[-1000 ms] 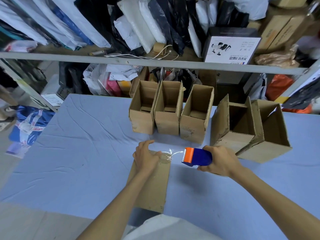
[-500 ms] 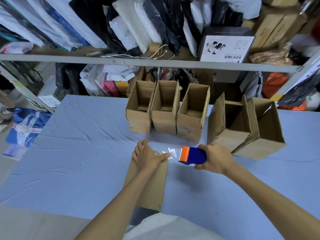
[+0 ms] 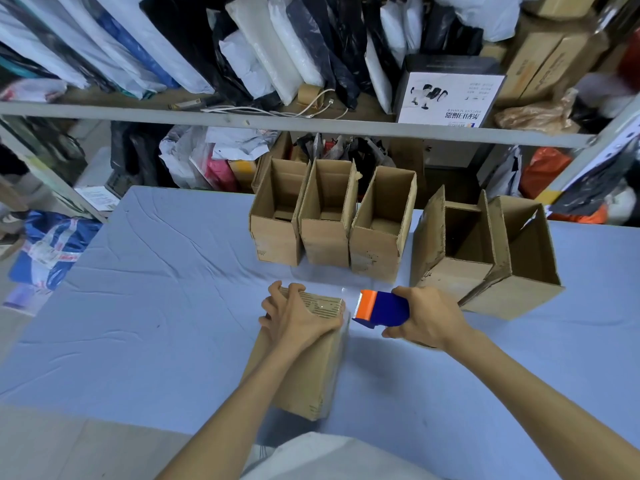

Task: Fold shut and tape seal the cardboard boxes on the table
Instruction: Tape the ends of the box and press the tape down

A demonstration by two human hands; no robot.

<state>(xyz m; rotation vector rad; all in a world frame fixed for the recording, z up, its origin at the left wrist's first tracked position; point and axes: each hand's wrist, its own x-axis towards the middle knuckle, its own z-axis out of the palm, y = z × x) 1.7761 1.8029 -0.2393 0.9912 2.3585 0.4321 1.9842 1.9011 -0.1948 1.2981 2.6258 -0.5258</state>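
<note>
A closed cardboard box (image 3: pixel 308 375) lies lengthwise on the blue table (image 3: pixel 156 306) in front of me. My left hand (image 3: pixel 298 317) rests on its far end, with the fingers curled over the far edge and the thumb along the right side. Just right of that end, my right hand (image 3: pixel 426 318) grips a blue tape dispenser (image 3: pixel 381 308), whose orange cutter points at the box. Clear tape glints on the box's far right corner. Three open boxes (image 3: pixel 325 244) stand in a row behind, and two more open boxes (image 3: pixel 450 278) sit to the right.
A metal shelf rail (image 3: pixel 311 124) runs across behind the table. Above it are stacked bags, cables and a white printed carton (image 3: pixel 450 98). Bags and packages fill the floor under the shelf and to the left (image 3: pixel 52 244). The table's left half shows bare blue cloth.
The dispenser has come closer to the box's far end, so the stretched tape strand is gone. My left hand shifted from pressing flat to curling over the far edge.
</note>
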